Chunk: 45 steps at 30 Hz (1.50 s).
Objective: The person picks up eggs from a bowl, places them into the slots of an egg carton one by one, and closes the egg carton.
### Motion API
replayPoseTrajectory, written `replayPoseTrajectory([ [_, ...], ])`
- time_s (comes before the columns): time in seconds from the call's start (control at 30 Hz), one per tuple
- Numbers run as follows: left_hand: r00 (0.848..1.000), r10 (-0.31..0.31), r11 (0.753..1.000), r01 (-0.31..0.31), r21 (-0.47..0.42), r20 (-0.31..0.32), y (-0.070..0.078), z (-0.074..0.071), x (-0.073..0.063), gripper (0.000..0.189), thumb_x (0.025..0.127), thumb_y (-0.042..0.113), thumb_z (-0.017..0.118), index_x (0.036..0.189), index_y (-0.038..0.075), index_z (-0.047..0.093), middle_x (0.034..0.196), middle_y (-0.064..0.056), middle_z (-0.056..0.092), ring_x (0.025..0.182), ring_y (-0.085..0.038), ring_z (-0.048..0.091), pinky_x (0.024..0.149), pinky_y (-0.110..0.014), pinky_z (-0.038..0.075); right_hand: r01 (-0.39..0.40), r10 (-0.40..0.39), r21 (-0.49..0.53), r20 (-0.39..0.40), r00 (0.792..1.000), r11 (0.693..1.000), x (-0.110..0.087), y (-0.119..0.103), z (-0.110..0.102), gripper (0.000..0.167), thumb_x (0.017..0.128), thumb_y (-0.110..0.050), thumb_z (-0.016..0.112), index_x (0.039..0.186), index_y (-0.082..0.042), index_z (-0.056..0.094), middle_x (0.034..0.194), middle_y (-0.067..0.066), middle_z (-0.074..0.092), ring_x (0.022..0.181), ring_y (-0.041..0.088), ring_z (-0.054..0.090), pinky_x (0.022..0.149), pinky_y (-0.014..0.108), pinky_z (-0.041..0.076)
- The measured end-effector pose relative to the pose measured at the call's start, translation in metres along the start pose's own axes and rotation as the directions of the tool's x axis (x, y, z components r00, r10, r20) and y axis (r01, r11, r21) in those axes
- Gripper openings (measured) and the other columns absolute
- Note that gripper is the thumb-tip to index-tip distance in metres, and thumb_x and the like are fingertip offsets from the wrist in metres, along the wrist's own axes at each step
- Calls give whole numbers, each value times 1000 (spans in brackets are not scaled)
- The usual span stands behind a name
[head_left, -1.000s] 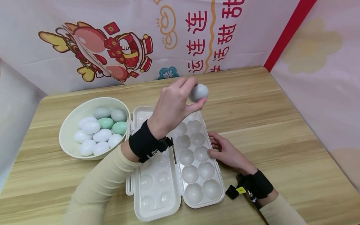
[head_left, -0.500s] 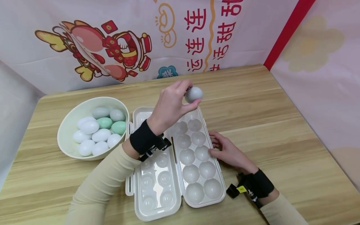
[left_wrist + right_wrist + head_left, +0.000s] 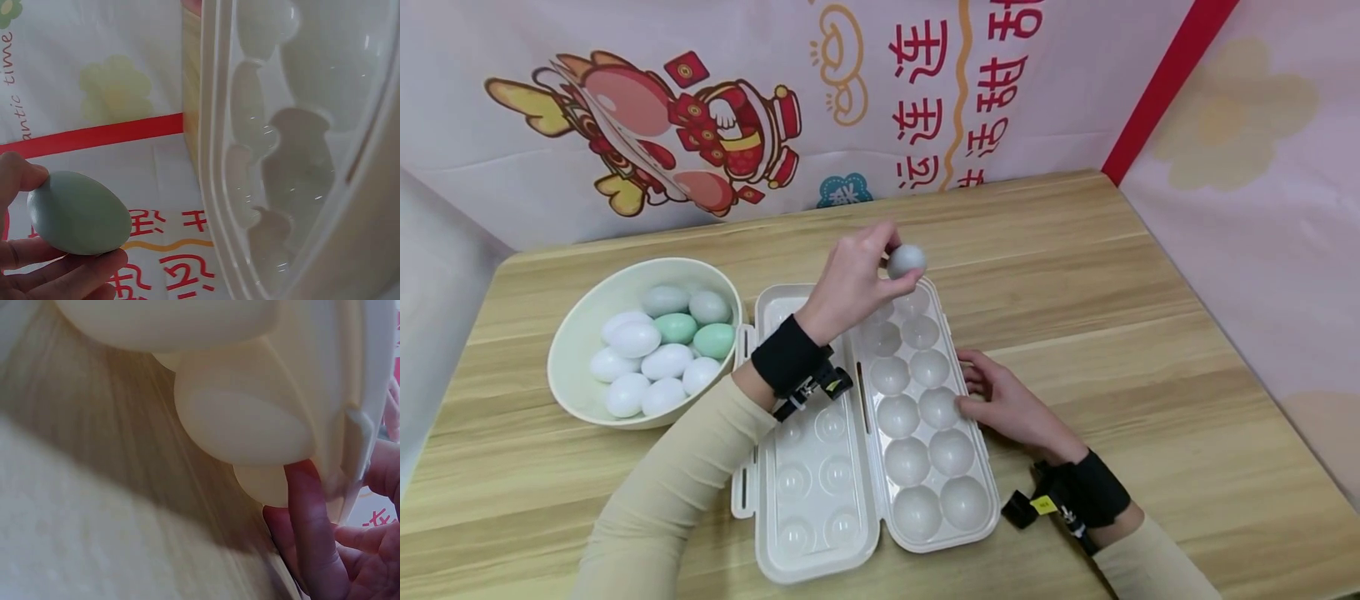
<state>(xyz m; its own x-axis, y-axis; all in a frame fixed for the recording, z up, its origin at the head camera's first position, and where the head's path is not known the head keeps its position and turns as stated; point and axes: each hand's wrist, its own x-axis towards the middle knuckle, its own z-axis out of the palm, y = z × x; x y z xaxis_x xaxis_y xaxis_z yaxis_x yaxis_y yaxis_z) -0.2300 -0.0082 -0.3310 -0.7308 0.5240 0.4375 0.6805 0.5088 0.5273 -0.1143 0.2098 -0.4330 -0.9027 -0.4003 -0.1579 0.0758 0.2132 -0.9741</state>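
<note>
Between thumb and fingertips my left hand [image 3: 846, 283] pinches a pale grey-green egg [image 3: 907, 262], held above the far end of the egg box. In the left wrist view the whole side of this egg [image 3: 78, 212] shows. The off-white plastic egg box [image 3: 917, 437] lies unfolded, with two rows of round cups on its right half. My right hand [image 3: 1011, 408] grips that half's right edge, thumb at the rim. In the right wrist view its fingers [image 3: 312, 531] reach beneath the rim, beside the rounded undersides of the cups [image 3: 244, 419].
Left of the box stands a cream bowl [image 3: 580, 333] with several white eggs [image 3: 627, 394], grey-green eggs [image 3: 665, 300] and mint-green eggs [image 3: 713, 341]. The box's lid half [image 3: 816, 508] lies flat beside the bowl. A printed backdrop [image 3: 850, 100] rises behind the wooden table [image 3: 1112, 333].
My left hand has moved left and slightly down with the egg, towards the box's far end. My right hand keeps its grip on the edge.
</note>
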Motion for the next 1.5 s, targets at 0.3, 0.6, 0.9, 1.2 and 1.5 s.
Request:
replayPoseTrajectory([
  [0.3,989,-102,991,111,-77,108,-16,14,3,26,85,14,75,97,0,57,94,-12,67,90,-23,64,80,-31,50,-18,17,-9,-13,1000,1000,0,-1,-2,58,88,-2,58,142,-2,37,125,21,57,110,29,55,87,32,47],
  [0.6,955,-183,966,218,-137,232,-23,19,2,24,84,10,75,98,-2,60,93,-14,67,84,-23,62,73,-31,50,-10,10,-11,-15,1000,1000,0,-2,-3,55,88,-2,59,139,-1,38,123,20,58,109,29,55,86,30,47],
  [0.9,903,-152,985,174,-18,402,-20,13,15,22,86,11,73,100,-1,61,95,-11,65,89,-23,60,80,-33,47,-17,17,-9,-6,1000,1000,0,-3,-4,54,89,-3,59,138,-1,39,125,21,57,111,29,54,88,31,47],
  [1.2,860,-126,992,106,70,494,-26,21,22,24,84,11,74,98,-1,60,91,-12,62,83,-23,54,76,-32,44,-23,23,-11,4,1000,1000,0,0,-4,52,89,-4,60,137,-1,39,126,19,57,111,28,54,89,32,46],
  [1.5,809,-149,987,91,130,568,-26,26,30,24,87,14,73,101,-2,62,95,-13,61,87,-24,50,80,-34,42,-24,24,-2,-2,1000,1000,-1,-2,-3,51,89,-3,59,136,1,39,123,20,58,108,28,55,86,29,47],
])
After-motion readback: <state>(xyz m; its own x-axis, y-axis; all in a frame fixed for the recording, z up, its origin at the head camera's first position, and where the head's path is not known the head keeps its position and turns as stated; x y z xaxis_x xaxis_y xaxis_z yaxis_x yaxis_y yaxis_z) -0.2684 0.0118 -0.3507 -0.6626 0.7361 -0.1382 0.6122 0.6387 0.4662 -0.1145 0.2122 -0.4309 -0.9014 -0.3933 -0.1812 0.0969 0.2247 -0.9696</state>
